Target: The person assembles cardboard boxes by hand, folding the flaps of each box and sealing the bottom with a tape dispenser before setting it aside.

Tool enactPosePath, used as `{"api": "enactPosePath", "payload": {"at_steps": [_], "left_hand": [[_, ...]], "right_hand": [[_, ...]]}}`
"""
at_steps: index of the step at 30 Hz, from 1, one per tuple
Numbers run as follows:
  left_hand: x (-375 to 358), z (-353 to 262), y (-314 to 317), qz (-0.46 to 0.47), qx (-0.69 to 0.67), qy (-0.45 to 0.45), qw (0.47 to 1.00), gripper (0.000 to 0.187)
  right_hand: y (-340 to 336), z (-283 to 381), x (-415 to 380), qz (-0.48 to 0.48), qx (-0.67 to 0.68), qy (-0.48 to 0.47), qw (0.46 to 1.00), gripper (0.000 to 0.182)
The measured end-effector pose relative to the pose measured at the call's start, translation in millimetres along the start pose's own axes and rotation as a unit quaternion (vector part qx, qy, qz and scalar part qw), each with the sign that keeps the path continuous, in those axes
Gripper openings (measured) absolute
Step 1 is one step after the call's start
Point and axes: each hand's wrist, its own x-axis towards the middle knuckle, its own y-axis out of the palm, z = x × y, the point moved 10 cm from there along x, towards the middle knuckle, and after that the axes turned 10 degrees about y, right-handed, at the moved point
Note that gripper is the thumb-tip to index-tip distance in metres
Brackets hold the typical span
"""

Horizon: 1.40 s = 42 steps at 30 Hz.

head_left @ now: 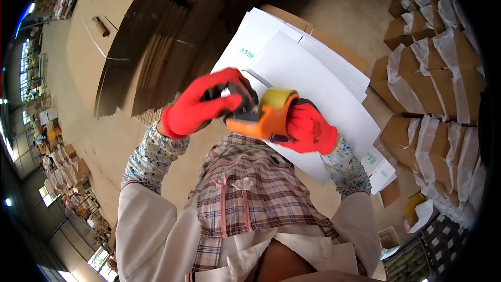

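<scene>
An orange tape dispenser [263, 120] with a yellowish tape roll [278, 98] is held in front of my body, slightly blurred by motion. My right hand [311, 129], in a red glove with a dark palm, is closed around its right end. My left hand [206, 102], gloved alike, has its fingers curled in at the dispenser's left end. A small pale bit shows between those fingers; what they pinch I cannot make out. Beneath and beyond the hands lie white cardboard sheets [308, 68] with green print.
Flattened brown cardboard [162, 42] stands in a dense stack at upper left. Taped brown cartons [428, 89] are piled along the right. A wooden-handled tool [100, 26] lies on the tan surface at upper left. Shelves with goods [68, 172] line the far left.
</scene>
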Motion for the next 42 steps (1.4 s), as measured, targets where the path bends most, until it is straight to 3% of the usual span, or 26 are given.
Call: {"api": "enactPosePath", "payload": {"at_steps": [1,4,5,6,7,9,11,12,14,15,16,18,19,20,22,23,26,29,32,34,35,36,38,40,41,42], "left_hand": [[0,2,-25,-0.132,-0.012,-0.008,0.991,0.018],[-29,-6,-105,-0.454,0.172,0.05,0.873,0.012],[-28,11,-119,-0.456,0.172,0.049,0.872,0.012],[-24,7,-122,-0.403,0.472,0.057,0.782,0.013],[-13,20,-106,-0.309,0.724,0.058,0.615,0.015],[-13,99,-114,-0.286,0.724,0.004,0.627,0.017],[-1,219,-104,-0.105,0.664,-0.218,0.708,0.023],[-8,285,-83,-0.114,0.472,-0.12,0.866,0.046],[-25,280,-81,-0.058,0.471,-0.328,0.817,0.071],[-35,255,-91,0.024,0.546,-0.411,0.729,0.087],[-42,250,-110,-0.033,0.574,-0.397,0.716,0.084],[-21,222,-89,-0.169,0.192,-0.291,0.922,0.074],[3,190,-49,-0.148,0.144,-0.122,0.971,0.045],[4,181,-33,-0.123,0.306,0.06,0.942,0.049],[0,185,-37,-0.215,0.126,-0.181,0.952,0.042],[7,182,-38,-0.178,0.206,-0.109,0.956,0.04],[2,200,-48,-0.16,0.327,-0.02,0.931,0.038],[7,191,-42,-0.147,0.341,-0.061,0.927,0.038],[8,198,-42,-0.149,0.319,-0.06,0.934,0.039],[7,202,-40,-0.144,0.3,-0.063,0.941,0.04],[11,199,-42,-0.149,0.312,-0.061,0.936,0.04],[14,196,-43,-0.146,0.325,-0.059,0.933,0.04],[10,194,-41,-0.12,0.333,-0.01,0.935,0.039],[11,198,-43,-0.141,0.264,-0.064,0.952,0.04],[10,195,-42,-0.14,0.291,-0.059,0.945,0.041],[11,197,-44,-0.144,0.29,-0.056,0.945,0.041]], "right_hand": [[-3,-4,4,0.087,0.118,0.043,0.988,0.03],[-24,-65,-46,-0.008,0.426,0.341,0.838,0.032],[-17,-74,-49,0.013,0.392,0.372,0.841,0.031],[-13,-73,-43,0.013,0.39,0.372,0.842,0.031],[-6,-69,-34,0.021,0.354,0.378,0.855,0.028],[11,-74,-22,0.072,0.337,0.407,0.846,0.029],[12,-69,-12,0.055,0.291,0.357,0.886,0.028],[8,-64,-6,0.053,0.257,0.335,0.905,0.027],[6,-70,-6,0.055,0.272,0.379,0.883,0.027],[8,-73,-15,0.063,0.294,0.422,0.855,0.027],[5,-72,-16,0.059,0.288,0.426,0.856,0.027],[1,-71,-5,0.003,0.305,0.402,0.864,0.031],[17,-79,-4,0.043,0.306,0.4,0.863,0.033],[24,-82,-4,0.065,0.326,0.42,0.845,0.033],[12,-60,-21,0.124,0.394,0.388,0.824,0.037],[-14,-48,-38,0.09,0.298,0.379,0.871,0.04],[-52,-64,-219,0.285,0.193,0.584,0.736,0.044],[-129,-56,-367,0.125,0.147,0.693,0.695,0.033],[-79,-89,-372,0.186,0.069,0.708,0.678,0.029],[-64,-73,-302,-0.03,-0.204,0.33,0.921,0.029],[-69,-80,-299,-0.036,-0.208,0.329,0.92,0.029],[-68,-105,-319,-0.07,0.009,0.478,0.875,0.029],[-35,-101,-372,-0.106,0.351,0.726,0.582,0.031],[-43,-109,-391,-0.124,0.195,0.766,0.599,0.029],[-36,-121,-371,-0.093,0.058,0.674,0.73,0.029],[-29,-131,-353,-0.139,-0.048,0.652,0.744,0.027]]}}
